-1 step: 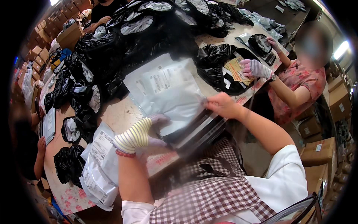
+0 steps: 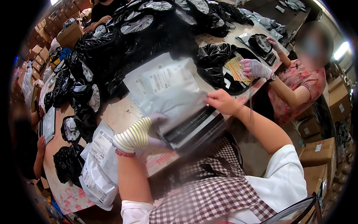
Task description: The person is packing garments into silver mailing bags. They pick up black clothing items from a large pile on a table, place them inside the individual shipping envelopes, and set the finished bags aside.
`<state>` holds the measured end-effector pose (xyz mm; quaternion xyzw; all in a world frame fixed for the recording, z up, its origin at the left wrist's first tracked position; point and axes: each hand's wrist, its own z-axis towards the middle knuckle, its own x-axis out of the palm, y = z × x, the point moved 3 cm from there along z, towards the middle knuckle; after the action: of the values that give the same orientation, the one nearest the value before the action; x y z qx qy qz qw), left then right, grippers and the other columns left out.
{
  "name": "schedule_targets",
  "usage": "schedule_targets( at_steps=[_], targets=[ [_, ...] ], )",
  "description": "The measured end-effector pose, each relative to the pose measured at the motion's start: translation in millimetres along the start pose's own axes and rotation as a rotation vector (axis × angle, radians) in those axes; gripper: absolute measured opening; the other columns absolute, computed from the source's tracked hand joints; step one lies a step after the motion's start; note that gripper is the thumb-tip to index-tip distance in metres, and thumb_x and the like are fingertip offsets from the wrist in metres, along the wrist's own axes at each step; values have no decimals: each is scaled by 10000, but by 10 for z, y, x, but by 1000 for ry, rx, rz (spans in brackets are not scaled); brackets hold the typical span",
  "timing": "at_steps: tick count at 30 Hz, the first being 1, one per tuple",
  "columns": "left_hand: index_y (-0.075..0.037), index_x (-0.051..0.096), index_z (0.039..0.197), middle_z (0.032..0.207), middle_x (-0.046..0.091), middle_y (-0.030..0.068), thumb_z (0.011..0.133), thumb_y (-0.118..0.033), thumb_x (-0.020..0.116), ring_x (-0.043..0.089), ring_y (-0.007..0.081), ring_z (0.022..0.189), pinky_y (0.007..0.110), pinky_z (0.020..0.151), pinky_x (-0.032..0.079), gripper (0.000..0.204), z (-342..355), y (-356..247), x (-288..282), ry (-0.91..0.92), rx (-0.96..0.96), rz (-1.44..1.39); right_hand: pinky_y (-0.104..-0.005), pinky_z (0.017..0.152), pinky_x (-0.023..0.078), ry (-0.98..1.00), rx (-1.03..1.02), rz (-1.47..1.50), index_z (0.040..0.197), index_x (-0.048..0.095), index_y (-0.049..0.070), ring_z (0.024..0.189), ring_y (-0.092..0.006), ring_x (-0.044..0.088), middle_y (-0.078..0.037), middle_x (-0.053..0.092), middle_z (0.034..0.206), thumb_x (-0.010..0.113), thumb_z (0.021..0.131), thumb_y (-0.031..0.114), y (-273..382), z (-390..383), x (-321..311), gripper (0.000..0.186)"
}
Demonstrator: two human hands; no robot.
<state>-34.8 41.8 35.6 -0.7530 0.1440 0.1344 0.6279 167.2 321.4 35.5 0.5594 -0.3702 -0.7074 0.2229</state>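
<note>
Mailer: grey plastic mailer bag [image 2: 169,91] with white printed labels lies on the worktable [image 2: 119,112], in front of the person and between both hands; its near edge is blurred.
Right hand: bare right hand [image 2: 220,100] grips the bag's right edge, fingers closed on the plastic.
Left hand: left hand [image 2: 143,132] in a yellow-and-white striped glove rests at the bag's lower left corner; fingers curled, but whether they pinch the bag cannot be told. A red bead bracelet [image 2: 125,153] sits at that wrist.
Under the bag: dark flat machine with a pale bar [image 2: 195,125] lies just below the bag's near edge, at the table's front.
Left of the hands: 1 more grey mailer [image 2: 99,164] with labels hangs over the table edge, beside black bags [image 2: 69,162].
Beyond the bag: heap of black plastic bags [image 2: 123,41] covers the far half of the table.
Right side: another person's gloved hand [image 2: 255,69] rests on yellow papers [image 2: 235,69] lying on a black bag; their other hand is near a second black bag [image 2: 259,44].
Far left: a third person's hand [image 2: 40,143] rests at the table edge.
Around: cardboard boxes [image 2: 317,153] stand to the right of the table.
</note>
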Motion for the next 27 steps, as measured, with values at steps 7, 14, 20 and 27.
schedule_targets(
  at_steps=[7,14,20,27],
  targets=[
    [28,743,1139,899,712,21,1000,-236,709,604,111,852,299,766,528,300,204,-45,231,-710,-85,-427,-270,557,412,-230,233,242,696,603,18,584,-61,477,26,546,606,652,1046,263,-75,233,166,431],
    [-26,595,1274,962,734,254,931,-180,684,698,476,919,543,792,542,387,525,199,280,-1114,-29,342,-295,710,523,-396,135,22,1091,690,-47,796,-109,610,-45,682,890,813,863,222,-106,343,176,374],
    [-25,614,1275,1037,715,280,914,-106,674,692,458,927,523,825,541,374,406,300,196,-1042,0,358,-326,688,534,36,212,150,1041,745,-36,732,-143,642,-84,715,857,756,961,372,783,466,34,416],
    [-11,702,1055,953,690,197,910,-136,717,663,379,886,467,809,546,192,374,256,216,-1035,-3,273,-316,934,504,-80,72,153,1063,784,12,936,-152,674,-71,752,996,700,998,341,1421,581,-942,346]
  ],
)
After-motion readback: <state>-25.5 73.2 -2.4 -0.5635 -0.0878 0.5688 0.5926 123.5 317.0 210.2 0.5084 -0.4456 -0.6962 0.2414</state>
